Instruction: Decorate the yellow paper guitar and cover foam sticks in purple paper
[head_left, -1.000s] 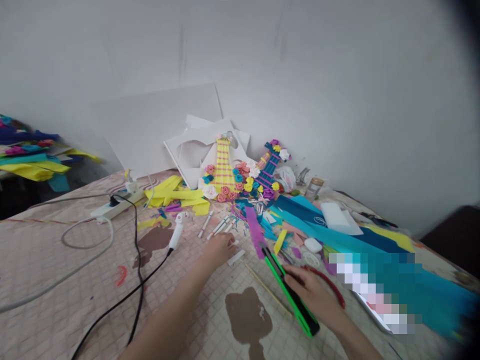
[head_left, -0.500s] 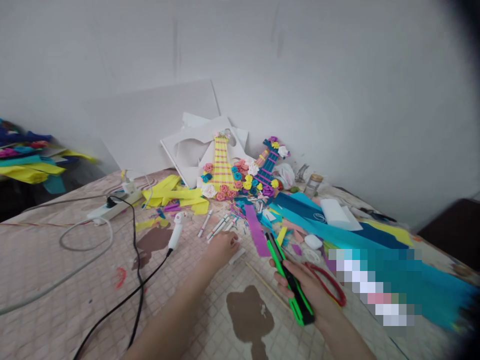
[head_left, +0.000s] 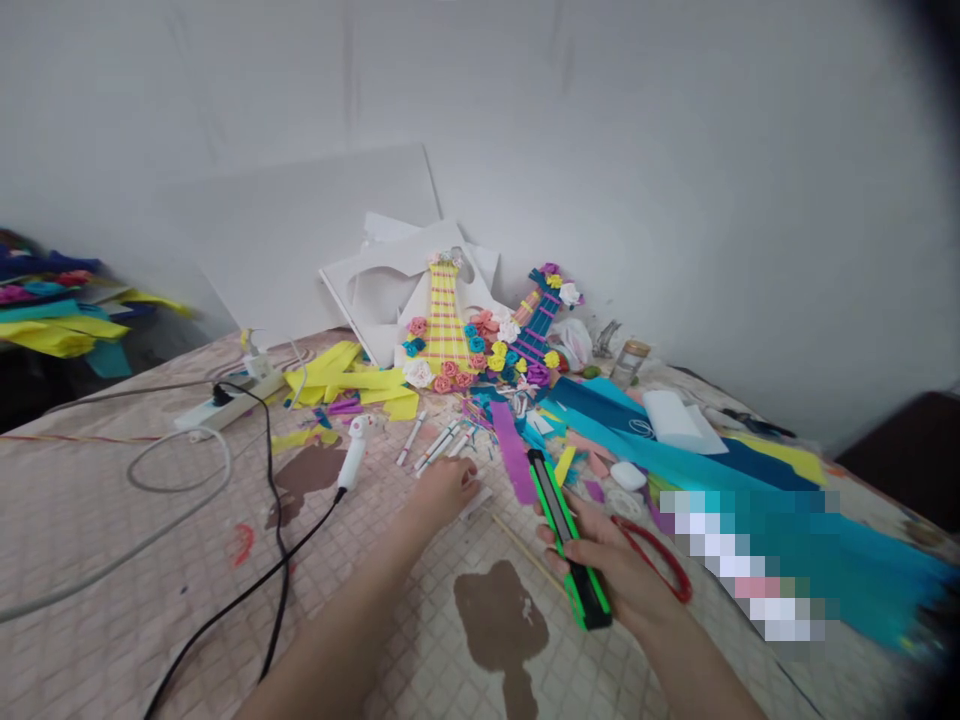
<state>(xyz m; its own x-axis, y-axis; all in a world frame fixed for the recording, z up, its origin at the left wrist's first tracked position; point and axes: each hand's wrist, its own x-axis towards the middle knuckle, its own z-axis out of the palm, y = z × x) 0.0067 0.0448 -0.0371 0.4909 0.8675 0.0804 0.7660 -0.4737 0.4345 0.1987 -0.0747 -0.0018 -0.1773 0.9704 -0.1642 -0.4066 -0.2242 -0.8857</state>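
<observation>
A green and black utility knife (head_left: pixel 564 545) lies in my right hand (head_left: pixel 600 548), its fingers closed around the body and its black tip pointing away from me. No extended blade can be made out. To the left, my left hand (head_left: pixel 446 487) rests low over the table with its fingers curled in. A small white piece (head_left: pixel 475 503) is beside those fingers; whether they grip it is hidden. Several white markers (head_left: pixel 439 449) lie just beyond that hand. A thin wooden stick (head_left: pixel 529 546) is on the table between both hands. Red-handled scissors (head_left: pixel 660 560) sit partly behind my right hand.
A white glue gun (head_left: pixel 352 460) with a black cord and a power strip (head_left: pixel 225 405) are on the left. Yellow (head_left: pixel 444 330) and blue (head_left: pixel 536 335) flower-trimmed guitar shapes stand at the back. Teal paper (head_left: pixel 720 480) covers the right side, partly pixelated. A glass jar (head_left: pixel 628 362) stands behind.
My right hand has turned the utility knife slightly, so more of its top face shows, and its rear end has moved left. My left hand stays nearly where it was. The view has shifted slightly.
</observation>
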